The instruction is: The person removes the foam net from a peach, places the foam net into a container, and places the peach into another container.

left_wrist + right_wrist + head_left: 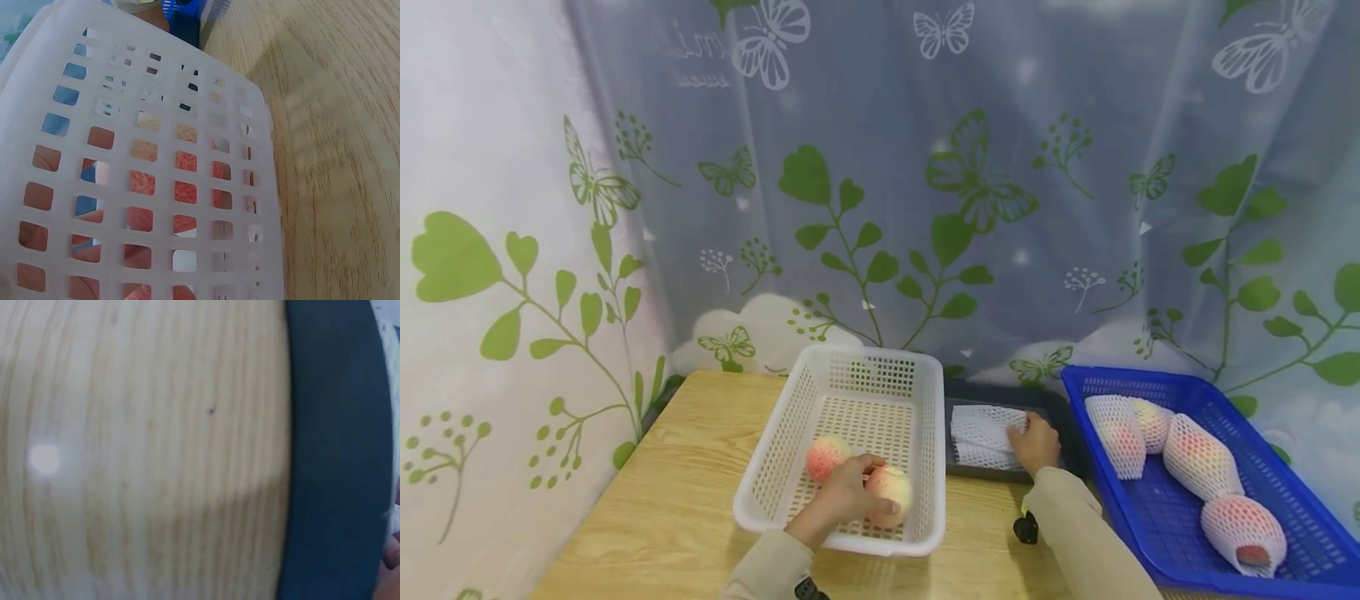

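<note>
In the head view my left hand reaches into a white perforated basket and grips a yellow-pink peach. A redder peach lies beside it, partly behind the hand. To the right, my right hand pinches the right end of a white foam net sleeve. It lies flat with others in a shallow dark tray. The left wrist view shows reddish fruit only through the holes of the basket wall. At the right wrist view's edge, fingers show beyond the tray's side.
A blue basket on the right holds several peaches in foam nets. The tray sits between the two baskets on a wooden table. A patterned curtain hangs behind the table.
</note>
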Tool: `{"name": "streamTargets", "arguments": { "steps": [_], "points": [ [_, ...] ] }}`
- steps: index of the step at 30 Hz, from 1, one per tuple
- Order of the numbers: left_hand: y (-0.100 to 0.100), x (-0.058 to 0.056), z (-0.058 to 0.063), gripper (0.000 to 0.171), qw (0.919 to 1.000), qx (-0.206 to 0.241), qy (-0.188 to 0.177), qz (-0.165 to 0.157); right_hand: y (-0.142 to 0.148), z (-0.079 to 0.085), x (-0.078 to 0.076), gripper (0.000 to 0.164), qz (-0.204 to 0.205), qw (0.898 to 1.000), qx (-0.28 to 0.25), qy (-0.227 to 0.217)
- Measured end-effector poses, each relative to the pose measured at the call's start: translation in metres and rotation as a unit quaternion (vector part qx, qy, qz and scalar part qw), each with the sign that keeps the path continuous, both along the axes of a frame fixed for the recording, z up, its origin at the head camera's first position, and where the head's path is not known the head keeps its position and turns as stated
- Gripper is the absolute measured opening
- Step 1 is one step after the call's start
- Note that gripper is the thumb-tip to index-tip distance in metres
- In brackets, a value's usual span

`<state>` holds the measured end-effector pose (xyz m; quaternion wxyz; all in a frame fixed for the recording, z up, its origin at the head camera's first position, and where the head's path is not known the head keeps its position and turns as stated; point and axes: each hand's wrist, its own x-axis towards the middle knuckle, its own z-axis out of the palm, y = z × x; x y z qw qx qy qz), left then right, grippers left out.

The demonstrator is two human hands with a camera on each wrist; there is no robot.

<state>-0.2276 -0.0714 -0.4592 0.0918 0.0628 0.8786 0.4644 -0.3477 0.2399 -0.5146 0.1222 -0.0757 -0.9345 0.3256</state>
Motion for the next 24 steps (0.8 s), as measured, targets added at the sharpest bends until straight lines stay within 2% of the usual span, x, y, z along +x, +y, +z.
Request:
{"name": "streamTargets", "arguments": {
  "steps": [6,13,20,24],
  "points": [
    [0.0,0.001,-0.001,0.066,0.9993,0.036,0.007,-0.012,0.001,0.015,0.002,0.064,0.023,0.998,-0.047,-0.035],
    [-0.002,-0.001,-0.002,0.061,0.9984,0.048,0.024,-0.018,0.005,0.039,0.01,0.07,0.051,0.991,-0.098,-0.068],
    [-0.001,0.0,0.002,0.059,0.9979,0.053,0.033,-0.019,0.011,0.062,0.019,0.069,0.054,0.976,-0.187,-0.094],
    [0.005,0.003,0.009,0.059,0.9964,0.058,0.057,-0.026,0.019,0.072,0.028,0.068,0.072,0.964,-0.235,-0.098]
  ]
}}
